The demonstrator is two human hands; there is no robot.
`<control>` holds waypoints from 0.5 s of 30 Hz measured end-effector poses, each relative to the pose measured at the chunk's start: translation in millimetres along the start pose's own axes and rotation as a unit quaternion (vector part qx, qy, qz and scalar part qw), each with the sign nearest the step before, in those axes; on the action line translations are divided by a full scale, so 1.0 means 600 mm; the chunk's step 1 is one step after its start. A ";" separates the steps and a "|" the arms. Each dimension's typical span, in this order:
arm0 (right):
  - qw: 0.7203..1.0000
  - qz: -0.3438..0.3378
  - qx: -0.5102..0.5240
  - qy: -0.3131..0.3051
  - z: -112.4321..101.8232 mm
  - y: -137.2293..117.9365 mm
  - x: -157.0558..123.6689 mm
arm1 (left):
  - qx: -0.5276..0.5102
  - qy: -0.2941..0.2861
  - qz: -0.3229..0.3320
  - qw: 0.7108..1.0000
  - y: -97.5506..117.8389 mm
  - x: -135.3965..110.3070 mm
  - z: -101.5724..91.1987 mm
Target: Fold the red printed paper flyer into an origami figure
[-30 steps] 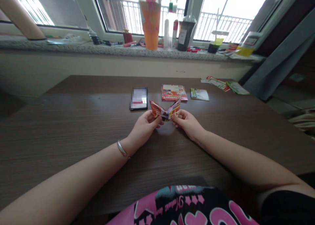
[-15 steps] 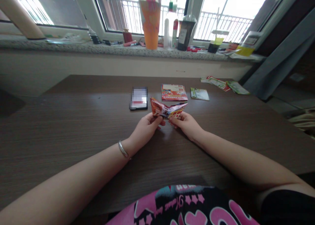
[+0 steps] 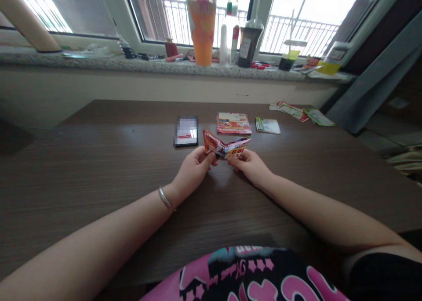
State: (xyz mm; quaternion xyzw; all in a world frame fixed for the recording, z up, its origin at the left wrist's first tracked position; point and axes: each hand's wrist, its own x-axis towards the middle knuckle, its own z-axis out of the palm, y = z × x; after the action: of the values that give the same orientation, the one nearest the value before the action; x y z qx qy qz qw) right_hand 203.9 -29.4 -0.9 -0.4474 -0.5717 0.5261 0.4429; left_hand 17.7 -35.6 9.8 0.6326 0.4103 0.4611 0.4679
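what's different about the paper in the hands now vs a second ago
The right half of the folded leaflet has tipped outward and lower, so its V looks wider. The left hand and right hand both kept hold. The phone and flat red leaflet stayed put.

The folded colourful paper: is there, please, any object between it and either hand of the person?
Nothing visible is in the way: the left hand pinches the folded paper at its left side, the right hand at its right. The red leaflet lies beyond it on the table.
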 end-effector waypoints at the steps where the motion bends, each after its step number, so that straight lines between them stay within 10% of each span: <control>1: 1.000 0.000 0.002 0.001 -0.001 0.002 0.001 | 0.002 -0.001 0.002 1.000 0.000 0.000 0.000; 15: 0.998 -0.025 -0.044 -0.025 0.001 -0.010 -0.004 | 0.051 -0.030 -0.006 0.998 -0.004 0.001 0.001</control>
State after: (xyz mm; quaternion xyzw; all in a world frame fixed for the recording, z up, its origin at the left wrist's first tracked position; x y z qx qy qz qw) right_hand 203.6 -32.0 5.0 -0.4388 -0.6159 0.5002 0.4218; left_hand 18.4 -34.6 7.5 0.6664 0.4228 0.4179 0.4500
